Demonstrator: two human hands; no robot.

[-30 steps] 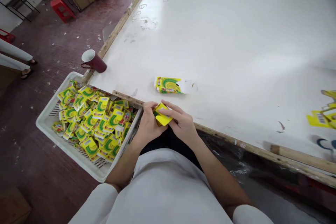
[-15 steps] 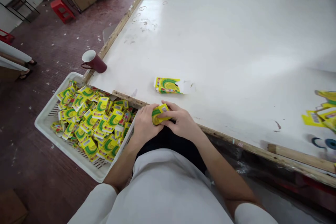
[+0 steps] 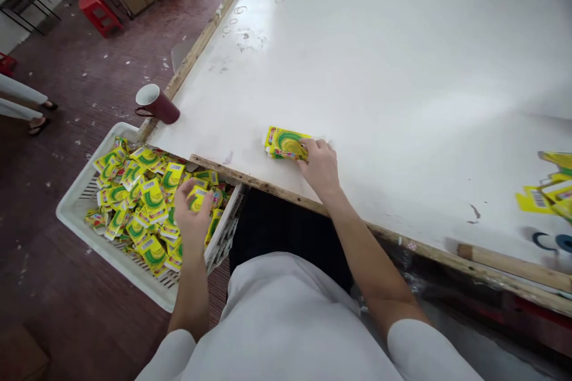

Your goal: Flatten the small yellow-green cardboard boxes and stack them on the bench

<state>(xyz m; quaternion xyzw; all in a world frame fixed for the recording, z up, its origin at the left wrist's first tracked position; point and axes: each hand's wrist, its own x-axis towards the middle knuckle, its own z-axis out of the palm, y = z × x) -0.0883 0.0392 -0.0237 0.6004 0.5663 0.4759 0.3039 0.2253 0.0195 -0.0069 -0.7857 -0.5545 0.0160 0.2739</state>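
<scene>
Right, our right hand (image 3: 320, 165) closed on the end of the flat carton (image 3: 285, 143) on the table (image 3: 402, 71), near its front edge. Our left hand (image 3: 191, 214) curled at a small box (image 3: 198, 197) over the tray (image 3: 111, 256), but blur hid whether it gripped. We judged the thin card light and crushable, so best pinched by its edges.

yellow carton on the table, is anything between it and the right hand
Nothing visible stands between them. The right hand touches the right end of the yellow carton with its fingertips; the carton lies flat on the white table near its edge. The left hand is apart, over the basket of packets.
</scene>
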